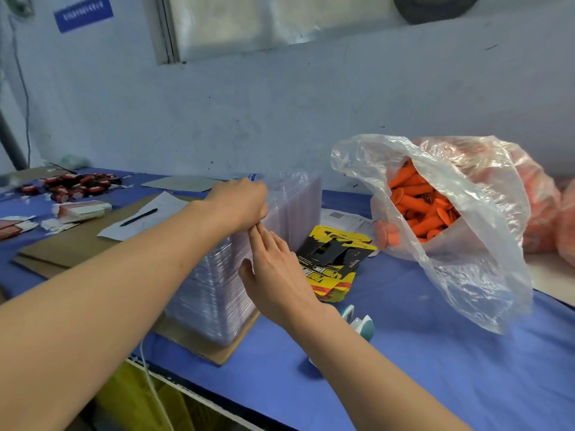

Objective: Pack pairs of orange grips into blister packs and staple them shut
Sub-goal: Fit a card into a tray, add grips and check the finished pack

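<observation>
A tall stack of clear blister packs (pixel 217 287) stands on a cardboard sheet at the table's middle. My left hand (pixel 242 203) grips the top of the stack with curled fingers. My right hand (pixel 277 269) lies against the stack's right side, its straight fingers touching the packs just under the left hand. Orange grips (pixel 417 209) fill an open clear plastic bag (pixel 466 259) to the right. Yellow and black backing cards (pixel 336 262) lie in a pile between the stack and the bag. A white and teal stapler (pixel 361 321) is partly hidden behind my right forearm.
The table has a blue cover (pixel 435 368). Far left lie red and black small parts (pixel 77 185), white boxes, a pen (pixel 138 217) on paper and cardboard sheets. More bags of orange grips (pixel 541 219) sit at the far right. A wall rises right behind the table.
</observation>
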Tool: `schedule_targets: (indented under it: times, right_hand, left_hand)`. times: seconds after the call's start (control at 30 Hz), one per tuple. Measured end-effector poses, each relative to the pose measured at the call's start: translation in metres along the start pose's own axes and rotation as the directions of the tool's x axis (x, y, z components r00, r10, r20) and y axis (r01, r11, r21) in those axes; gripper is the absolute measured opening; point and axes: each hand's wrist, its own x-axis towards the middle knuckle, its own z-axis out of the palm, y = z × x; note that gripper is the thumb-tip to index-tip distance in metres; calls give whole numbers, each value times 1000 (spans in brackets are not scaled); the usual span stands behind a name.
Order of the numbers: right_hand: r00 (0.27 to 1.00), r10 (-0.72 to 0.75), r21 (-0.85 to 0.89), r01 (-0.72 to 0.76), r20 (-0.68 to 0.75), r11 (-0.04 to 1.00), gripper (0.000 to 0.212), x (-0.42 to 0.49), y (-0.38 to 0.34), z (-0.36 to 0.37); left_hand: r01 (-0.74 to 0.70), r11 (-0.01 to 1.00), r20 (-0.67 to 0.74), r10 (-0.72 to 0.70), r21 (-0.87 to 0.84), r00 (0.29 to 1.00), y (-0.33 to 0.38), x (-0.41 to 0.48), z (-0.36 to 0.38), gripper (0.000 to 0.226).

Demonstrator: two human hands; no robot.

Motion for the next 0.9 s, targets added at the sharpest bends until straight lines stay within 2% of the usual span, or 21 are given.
schedule_targets:
  times: [0.3,0.43,0.6,0.7,0.77,0.8,0.83,0.9]
  right_hand:
    - [999,-43,-101,46,31,994,60,0,5,-8]
    - [999,-41,-146,44,27,988,56,0,7,-13]
    - [996,-39,-116,47,74,992,53,5,6,-17]
    - [995,-45,-108,54,92,993,52,10,8,-24]
    - [998,19,0,-19,66,1000,54,16,9,-31]
    - [995,87,121,-92,39,988,55,19,9,-36]
    - [985,170,271,-166,12,948,56,23,10,-43]
    - [940,342,569,-275,-12,775,59,28,15,-61]
  left_hand:
    - [23,996,-36,-20,84,999,6,1,-2,11]
    - [35,988,-111,-19,147,994,2,4,-14,10]
    - [243,958,-257,-199,154,946,-13,5,-44,27]
    - [288,949,-328,-234,127,915,-24,8,-71,31]
    - [286,950,-381,-221,124,898,-29,9,-91,28]
    - [279,953,-409,-209,120,888,-30,9,-101,26]
    - [272,955,-439,-195,119,877,-30,8,-110,25]
    - [246,961,-492,-155,126,857,-27,3,-128,22]
